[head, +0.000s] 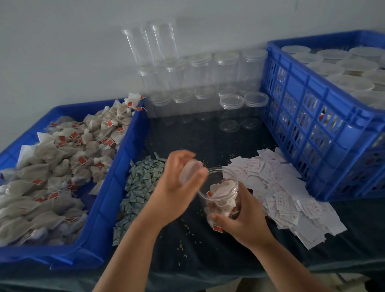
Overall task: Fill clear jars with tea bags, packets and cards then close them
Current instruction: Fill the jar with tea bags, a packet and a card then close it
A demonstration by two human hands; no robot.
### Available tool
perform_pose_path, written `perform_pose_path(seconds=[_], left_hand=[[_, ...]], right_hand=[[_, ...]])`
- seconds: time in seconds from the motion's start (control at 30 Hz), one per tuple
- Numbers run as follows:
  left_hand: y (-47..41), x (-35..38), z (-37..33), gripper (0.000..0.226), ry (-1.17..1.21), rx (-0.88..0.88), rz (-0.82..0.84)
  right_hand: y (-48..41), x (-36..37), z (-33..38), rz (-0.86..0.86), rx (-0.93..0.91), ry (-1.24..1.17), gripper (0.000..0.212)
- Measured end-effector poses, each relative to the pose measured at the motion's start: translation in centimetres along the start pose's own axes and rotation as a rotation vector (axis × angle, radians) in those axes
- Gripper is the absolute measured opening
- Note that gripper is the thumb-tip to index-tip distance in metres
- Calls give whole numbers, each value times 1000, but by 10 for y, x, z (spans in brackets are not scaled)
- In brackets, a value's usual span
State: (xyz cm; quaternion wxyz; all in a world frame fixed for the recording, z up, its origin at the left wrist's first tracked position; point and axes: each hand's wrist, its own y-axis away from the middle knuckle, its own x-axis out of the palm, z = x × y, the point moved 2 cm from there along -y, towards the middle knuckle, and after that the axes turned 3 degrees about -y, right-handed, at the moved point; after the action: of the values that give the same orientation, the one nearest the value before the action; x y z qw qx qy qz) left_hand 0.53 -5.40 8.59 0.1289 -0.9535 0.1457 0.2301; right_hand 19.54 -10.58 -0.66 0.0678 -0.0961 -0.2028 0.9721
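My right hand (244, 219) grips a clear jar (219, 189) from below, tilted toward me over the dark table; tea bags with red tags and a white card lie inside it, and its mouth is uncovered. My left hand (178, 181) holds a clear lid (189, 168), blurred, just left of the jar's rim. A pile of green packets (139, 186) lies left of the jar. White cards (283, 185) are spread to its right. Loose tea bags (52, 169) fill a blue tray (111, 174) on the left.
Empty clear jars with lids (205, 81) stand stacked against the back wall, and two lidded ones (243, 110) stand nearer. A tall blue crate (317, 123) of closed jars takes up the right side. Small grains are scattered on the dark tablecloth (194, 248).
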Motion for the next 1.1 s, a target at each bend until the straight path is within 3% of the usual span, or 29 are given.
perform_pose_path(seconds=[0.07, 0.17, 0.33, 0.47, 0.6, 0.83, 0.93, 1.03, 1.1], left_hand=[[0, 4, -10, 82, -265, 81, 110], [3, 12, -22, 103, -564, 187, 214], [8, 22, -29, 96, -767, 273, 206], [10, 29, -28, 76, -747, 216, 161], [10, 28, -24, 72, -673, 147, 210], [1, 15, -25, 47, -386, 265, 455], [-2, 12, -28, 35, -391, 303, 490], [-2, 13, -39, 52, -549, 241, 400], [5, 20, -45, 72, -631, 97, 328]], right_hand=[[0, 1, -4, 42, 4, 16, 64], [0, 4, -5, 109, 3, 96, 61], [2, 4, -5, 136, 9, 195, 53], [1, 3, -4, 131, 32, 157, 51], [2, 3, -3, 144, 24, 116, 52], [1, 2, -2, 214, -16, -39, 52], [1, 3, 0, 217, -6, 2, 54], [3, 3, 1, 177, -26, 40, 58], [2, 4, -1, 138, -13, 62, 62]])
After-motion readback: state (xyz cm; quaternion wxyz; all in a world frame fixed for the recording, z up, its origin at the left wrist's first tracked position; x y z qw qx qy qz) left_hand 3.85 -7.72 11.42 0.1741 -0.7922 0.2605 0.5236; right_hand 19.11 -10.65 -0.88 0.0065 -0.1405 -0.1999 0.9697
